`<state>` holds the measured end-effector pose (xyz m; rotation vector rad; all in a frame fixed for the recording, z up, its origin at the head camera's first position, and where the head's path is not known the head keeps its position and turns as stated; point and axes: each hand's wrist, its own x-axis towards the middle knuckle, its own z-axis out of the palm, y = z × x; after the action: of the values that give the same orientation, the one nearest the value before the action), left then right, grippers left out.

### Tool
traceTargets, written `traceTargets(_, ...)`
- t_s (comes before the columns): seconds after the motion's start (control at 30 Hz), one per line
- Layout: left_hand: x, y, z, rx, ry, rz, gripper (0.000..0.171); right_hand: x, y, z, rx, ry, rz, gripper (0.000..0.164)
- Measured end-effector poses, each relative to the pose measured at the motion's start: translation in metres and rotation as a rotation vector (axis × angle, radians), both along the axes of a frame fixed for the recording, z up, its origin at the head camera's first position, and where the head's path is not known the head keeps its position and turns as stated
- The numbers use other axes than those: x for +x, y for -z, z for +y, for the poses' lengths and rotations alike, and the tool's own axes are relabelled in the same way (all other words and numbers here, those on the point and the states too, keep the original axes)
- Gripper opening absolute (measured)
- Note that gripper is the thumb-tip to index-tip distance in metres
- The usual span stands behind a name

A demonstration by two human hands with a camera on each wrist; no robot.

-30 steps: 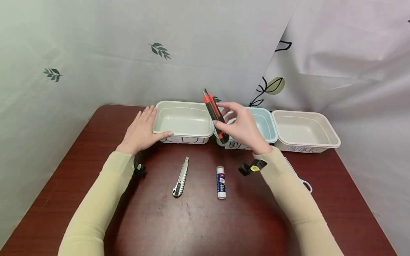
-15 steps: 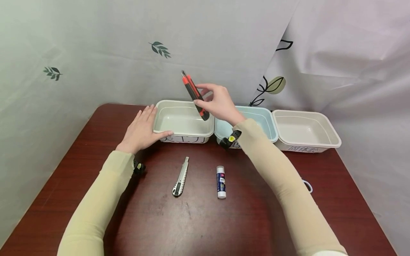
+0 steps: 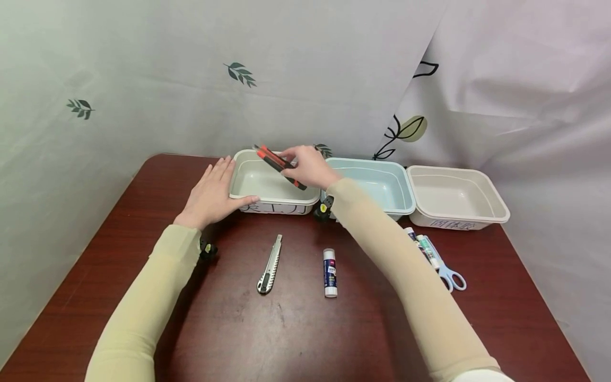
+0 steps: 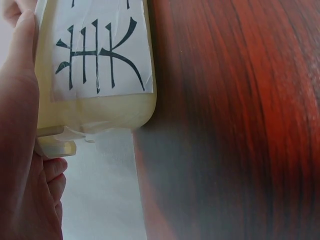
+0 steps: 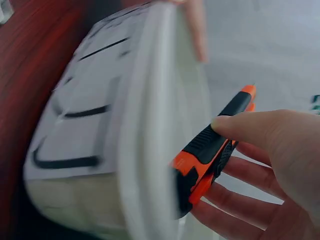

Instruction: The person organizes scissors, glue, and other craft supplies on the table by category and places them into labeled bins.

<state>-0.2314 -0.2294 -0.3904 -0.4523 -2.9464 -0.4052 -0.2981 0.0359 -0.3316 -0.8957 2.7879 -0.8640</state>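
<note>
My right hand pinches a black-and-orange utility knife between thumb and fingers, with a second orange-and-black part alongside it. The knife is tilted above the off-white bin at the left of the row, its tip pointing to the far left. In the right wrist view its lower end overlaps the bin's blurred rim. My left hand rests against that bin's left end, fingers straight and thumb along the front rim. The left wrist view shows the bin's labelled front beside this hand.
A light blue bin and a beige bin continue the row. On the table lie a silver snap-off cutter and a glue stick. More glue sticks and blue-handled scissors lie by the right sleeve.
My right hand has carried the utility knife left from over the blue bin, first rising, then lowering over the off-white bin. The knife now tilts flatter. My left hand has stayed put.
</note>
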Motion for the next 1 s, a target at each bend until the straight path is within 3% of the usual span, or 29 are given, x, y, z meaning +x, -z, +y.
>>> traceTargets(0.17,0.0,0.001,0.0,0.0,0.002,-0.004,0.119,-0.003,0.013,-0.006,0.135,0.004,-0.005,0.046)
traceTargets(0.33,0.0,0.001,0.001,0.001,0.006,-0.004,0.119,-0.007,0.019,-0.01,0.266,0.021,0.077,0.042)
traceTargets(0.5,0.001,0.0,0.001,0.002,0.009,0.001,0.119,-0.01,0.025,-0.012,0.326,0.036,0.103,0.042)
traceTargets(0.8,0.002,-0.001,0.0,-0.012,0.009,-0.006,0.117,-0.01,0.029,-0.013,0.298,0.021,0.116,0.05)
traceTargets(1.0,0.002,-0.001,-0.001,-0.017,0.006,-0.011,0.118,-0.005,0.016,-0.008,0.171,0.059,0.096,0.055)
